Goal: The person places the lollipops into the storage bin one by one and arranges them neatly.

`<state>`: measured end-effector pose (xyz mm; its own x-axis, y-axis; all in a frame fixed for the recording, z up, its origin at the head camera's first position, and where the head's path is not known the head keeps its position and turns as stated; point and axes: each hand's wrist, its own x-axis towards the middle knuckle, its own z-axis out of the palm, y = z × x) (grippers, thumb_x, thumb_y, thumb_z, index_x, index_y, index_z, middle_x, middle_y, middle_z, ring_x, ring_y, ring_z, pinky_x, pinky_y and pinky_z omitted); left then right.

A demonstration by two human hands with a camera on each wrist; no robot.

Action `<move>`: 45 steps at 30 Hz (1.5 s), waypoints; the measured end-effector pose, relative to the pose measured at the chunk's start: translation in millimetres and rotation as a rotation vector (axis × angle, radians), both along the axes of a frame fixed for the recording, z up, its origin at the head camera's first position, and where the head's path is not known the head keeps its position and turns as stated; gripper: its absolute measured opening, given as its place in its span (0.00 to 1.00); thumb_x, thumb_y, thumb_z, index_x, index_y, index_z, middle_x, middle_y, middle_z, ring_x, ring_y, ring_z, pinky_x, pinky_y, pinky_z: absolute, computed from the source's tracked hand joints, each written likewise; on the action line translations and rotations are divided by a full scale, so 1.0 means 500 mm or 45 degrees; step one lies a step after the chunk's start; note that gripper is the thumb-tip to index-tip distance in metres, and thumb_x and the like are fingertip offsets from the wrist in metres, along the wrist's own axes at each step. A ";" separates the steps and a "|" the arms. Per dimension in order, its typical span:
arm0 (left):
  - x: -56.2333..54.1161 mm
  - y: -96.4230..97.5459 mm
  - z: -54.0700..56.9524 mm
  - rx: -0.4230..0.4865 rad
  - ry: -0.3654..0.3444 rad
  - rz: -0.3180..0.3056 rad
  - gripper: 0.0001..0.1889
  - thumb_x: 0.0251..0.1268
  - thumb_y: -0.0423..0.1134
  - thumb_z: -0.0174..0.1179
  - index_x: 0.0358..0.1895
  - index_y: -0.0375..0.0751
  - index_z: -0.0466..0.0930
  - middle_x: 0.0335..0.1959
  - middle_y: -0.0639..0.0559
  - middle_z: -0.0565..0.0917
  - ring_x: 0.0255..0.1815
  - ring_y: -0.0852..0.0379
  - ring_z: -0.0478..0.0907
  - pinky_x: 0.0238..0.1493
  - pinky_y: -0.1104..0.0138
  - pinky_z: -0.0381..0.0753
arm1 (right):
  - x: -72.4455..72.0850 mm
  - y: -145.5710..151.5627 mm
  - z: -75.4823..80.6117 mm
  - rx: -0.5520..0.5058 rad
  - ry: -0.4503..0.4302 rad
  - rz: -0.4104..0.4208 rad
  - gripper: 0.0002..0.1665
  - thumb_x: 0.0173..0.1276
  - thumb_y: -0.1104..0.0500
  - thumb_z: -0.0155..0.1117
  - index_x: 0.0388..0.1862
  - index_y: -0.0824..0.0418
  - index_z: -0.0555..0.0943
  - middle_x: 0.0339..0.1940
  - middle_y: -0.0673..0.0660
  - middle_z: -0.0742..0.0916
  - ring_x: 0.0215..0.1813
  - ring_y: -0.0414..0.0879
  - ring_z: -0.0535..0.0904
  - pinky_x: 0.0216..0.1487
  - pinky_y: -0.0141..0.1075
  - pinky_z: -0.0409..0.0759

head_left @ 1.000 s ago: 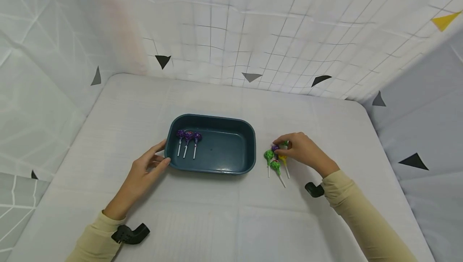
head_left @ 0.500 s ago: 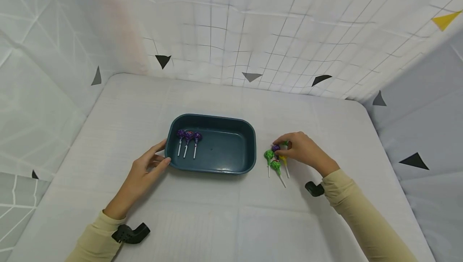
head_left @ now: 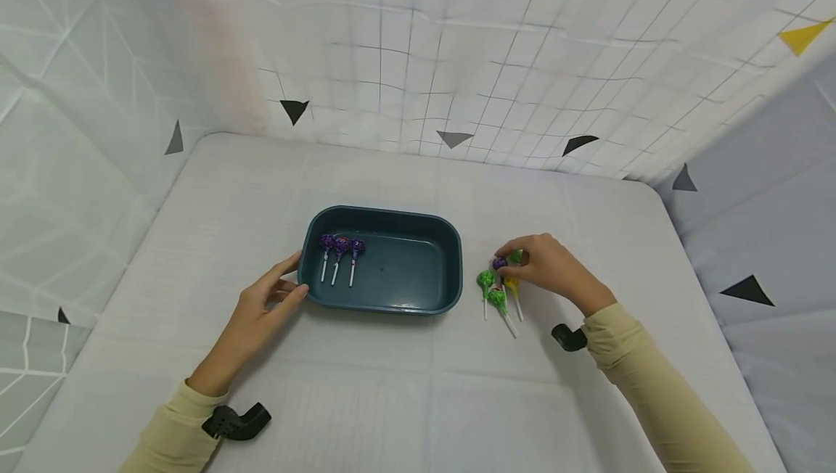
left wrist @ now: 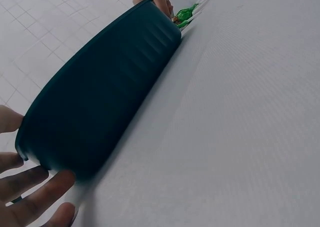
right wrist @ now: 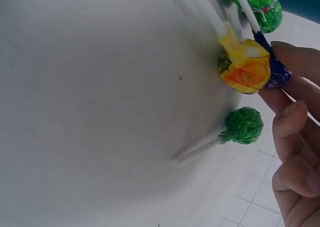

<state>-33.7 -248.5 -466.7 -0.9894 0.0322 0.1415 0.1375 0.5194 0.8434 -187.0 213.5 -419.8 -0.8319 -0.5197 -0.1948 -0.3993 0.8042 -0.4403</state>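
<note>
A dark teal plastic tray (head_left: 411, 277) sits on the white table, with three purple lollipops (head_left: 342, 244) side by side at its left end. My left hand (head_left: 261, 313) touches the tray's left end, its fingers spread along the wall in the left wrist view. To the right of the tray, my right hand (head_left: 548, 266) pinches a purple lollipop (right wrist: 279, 76) by its wrapped head between thumb and fingers. Right around it lie a yellow lollipop (right wrist: 245, 69) and green lollipops (head_left: 485, 280); one green lollipop (right wrist: 244, 125) is partly hidden by the hand in the head view.
A white cloth covers the table (head_left: 418, 400). Pale patterned curtains (head_left: 418, 59) stand behind it and at both sides. Each sleeve carries a black wrist camera, one at the left wrist (head_left: 236, 422) and one at the right (head_left: 568, 338).
My right hand has risen slightly with the purple lollipop between its fingers, shifting a little up and right in the head view. The left hand and tray have stayed put.
</note>
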 end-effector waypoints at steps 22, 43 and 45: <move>0.001 0.002 0.000 0.004 0.001 0.000 0.30 0.78 0.38 0.59 0.79 0.46 0.65 0.72 0.39 0.76 0.48 0.72 0.79 0.54 0.76 0.79 | -0.013 -0.005 0.030 -0.021 0.004 -0.021 0.17 0.65 0.54 0.77 0.51 0.56 0.90 0.44 0.55 0.92 0.30 0.46 0.76 0.26 0.34 0.76; 0.002 0.002 0.000 -0.015 0.007 0.006 0.30 0.78 0.38 0.59 0.79 0.46 0.65 0.72 0.40 0.76 0.48 0.71 0.80 0.54 0.73 0.80 | -0.025 -0.038 0.069 -0.054 -0.007 0.003 0.14 0.65 0.52 0.77 0.48 0.54 0.90 0.43 0.52 0.91 0.31 0.46 0.77 0.27 0.35 0.77; 0.002 0.002 0.000 -0.016 0.007 0.008 0.30 0.78 0.39 0.59 0.79 0.47 0.65 0.72 0.41 0.77 0.48 0.71 0.80 0.54 0.73 0.80 | -0.027 -0.043 0.074 -0.058 -0.004 0.007 0.13 0.65 0.52 0.77 0.47 0.54 0.90 0.41 0.51 0.91 0.30 0.46 0.77 0.27 0.35 0.77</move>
